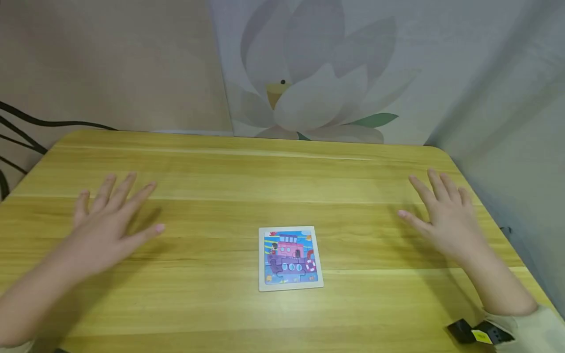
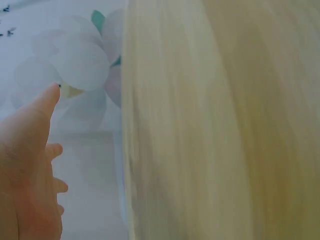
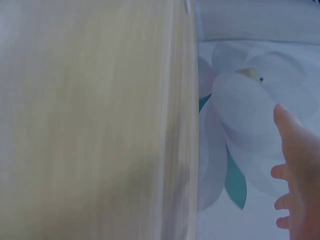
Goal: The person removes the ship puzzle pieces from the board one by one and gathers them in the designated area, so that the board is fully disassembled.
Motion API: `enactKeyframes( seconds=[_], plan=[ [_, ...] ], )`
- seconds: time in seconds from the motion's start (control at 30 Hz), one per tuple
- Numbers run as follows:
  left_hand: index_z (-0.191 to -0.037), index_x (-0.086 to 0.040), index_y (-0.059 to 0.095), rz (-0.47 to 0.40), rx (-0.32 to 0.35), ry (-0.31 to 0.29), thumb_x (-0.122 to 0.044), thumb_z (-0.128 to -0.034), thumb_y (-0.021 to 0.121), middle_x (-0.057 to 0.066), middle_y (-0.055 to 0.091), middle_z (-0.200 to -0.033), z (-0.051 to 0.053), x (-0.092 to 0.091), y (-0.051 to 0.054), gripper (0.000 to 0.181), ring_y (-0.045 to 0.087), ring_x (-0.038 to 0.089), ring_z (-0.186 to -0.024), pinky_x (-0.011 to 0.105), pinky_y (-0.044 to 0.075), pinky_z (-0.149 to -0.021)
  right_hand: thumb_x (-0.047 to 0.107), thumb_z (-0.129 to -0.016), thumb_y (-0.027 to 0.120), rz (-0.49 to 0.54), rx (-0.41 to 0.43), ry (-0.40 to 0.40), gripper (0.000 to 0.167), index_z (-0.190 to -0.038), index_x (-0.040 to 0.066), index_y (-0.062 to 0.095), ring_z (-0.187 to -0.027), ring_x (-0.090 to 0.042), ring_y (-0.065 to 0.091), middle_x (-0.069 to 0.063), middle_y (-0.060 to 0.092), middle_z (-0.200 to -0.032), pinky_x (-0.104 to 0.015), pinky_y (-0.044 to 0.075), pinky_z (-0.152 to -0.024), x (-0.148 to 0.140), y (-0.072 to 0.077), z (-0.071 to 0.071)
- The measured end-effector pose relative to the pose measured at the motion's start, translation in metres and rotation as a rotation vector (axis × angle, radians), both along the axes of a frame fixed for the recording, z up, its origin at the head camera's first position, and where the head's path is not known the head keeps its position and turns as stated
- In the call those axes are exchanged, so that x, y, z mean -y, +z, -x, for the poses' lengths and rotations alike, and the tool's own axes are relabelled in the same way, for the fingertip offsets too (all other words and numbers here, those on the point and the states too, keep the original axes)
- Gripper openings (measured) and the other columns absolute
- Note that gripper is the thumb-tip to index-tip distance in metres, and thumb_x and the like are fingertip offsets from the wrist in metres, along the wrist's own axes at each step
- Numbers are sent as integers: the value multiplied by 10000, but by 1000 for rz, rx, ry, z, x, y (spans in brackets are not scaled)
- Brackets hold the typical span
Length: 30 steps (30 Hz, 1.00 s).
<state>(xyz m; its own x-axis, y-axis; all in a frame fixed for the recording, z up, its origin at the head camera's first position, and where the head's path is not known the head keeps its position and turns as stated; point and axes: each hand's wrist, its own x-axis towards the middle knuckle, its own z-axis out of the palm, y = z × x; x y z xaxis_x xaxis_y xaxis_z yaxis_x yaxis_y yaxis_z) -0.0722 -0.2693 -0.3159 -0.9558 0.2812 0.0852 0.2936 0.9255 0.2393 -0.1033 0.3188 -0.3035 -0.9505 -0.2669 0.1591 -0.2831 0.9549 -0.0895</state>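
A square jigsaw puzzle (image 1: pixel 290 257) in a pale frame lies flat on the wooden table, with a pink and purple ship pictured on it and its pieces set in the frame. To its left, my left hand (image 1: pixel 106 230) hovers over the table with the fingers spread and holds nothing. On the far right side, my right hand (image 1: pixel 450 220) is likewise raised with spread fingers, apart from the puzzle. Each wrist view shows its own hand, the left (image 2: pixel 30 165) and the right (image 3: pixel 302 170), with thumb extended and no object in it.
The wooden table (image 1: pixel 198 166) has rounded back corners. Behind it hangs a curtain (image 1: pixel 322 98) with a large flower print. Black cables (image 1: pixel 57 122) run past the back left corner. A black strap device with a yellow label (image 1: pixel 481 336) sits at the right sleeve.
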Motion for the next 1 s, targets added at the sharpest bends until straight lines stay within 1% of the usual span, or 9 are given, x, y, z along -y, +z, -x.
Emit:
enactKeyframes(
  seconds=[0.13,0.3,0.47,0.6,0.77,0.87,1.0],
  plan=[
    [-1553,-218,139,-87,-15,-37,-461,-917,593,130,-31,-1584,0,-15,1,818,-165,341,-1410,595,-246,-1000,511,-928,545,51,-42,27,783,-1530,119,233,-1411,-434,51,-257,125,-1548,-660,24,-1069,13,2,-5],
    [-1546,-175,178,-197,-23,-96,-414,-895,649,172,45,-1579,-2,-34,0,838,-89,370,-1423,615,-181,-1037,504,-919,564,140,-94,90,755,-1507,110,302,-1404,-424,124,-253,201,-1529,-646,65,-1074,28,2,-12],
    [-1534,-159,223,-304,-25,-139,-359,-861,708,156,102,-1577,-4,-50,-4,853,-32,352,-1433,603,-133,-1067,454,-913,602,264,-122,158,697,-1472,103,378,-1384,-416,202,-211,266,-1520,-629,113,-1077,48,2,-19],
    [-1528,-154,245,-373,-15,-162,-336,-844,733,146,141,-1574,-4,-63,-8,860,4,347,-1435,605,-96,-1079,385,-900,645,356,-130,204,652,-1448,108,422,-1364,-412,249,-174,319,-1504,-659,168,-1039,64,2,-23],
    [-1530,-182,248,-428,31,-175,-357,-834,740,97,150,-1580,-6,-80,-14,870,21,354,-1433,642,-57,-1070,319,-883,685,429,-114,254,615,-1420,117,465,-1348,-370,301,-116,369,-1484,-674,241,-987,82,-1,-25],
    [-1525,-162,260,-429,65,-187,-399,-825,739,97,138,-1583,-7,-89,-17,881,28,371,-1429,664,-29,-1062,268,-873,701,475,-83,279,591,-1402,115,487,-1338,-343,328,-82,385,-1476,-671,282,-964,92,-5,-27],
    [-1523,-137,258,-425,120,-200,-461,-797,742,100,124,-1585,-8,-102,-23,932,35,379,-1427,675,-1,-1059,230,-871,706,529,-31,305,573,-1395,131,496,-1339,-295,342,-33,392,-1474,-650,307,-973,105,-12,-28]
  ],
)
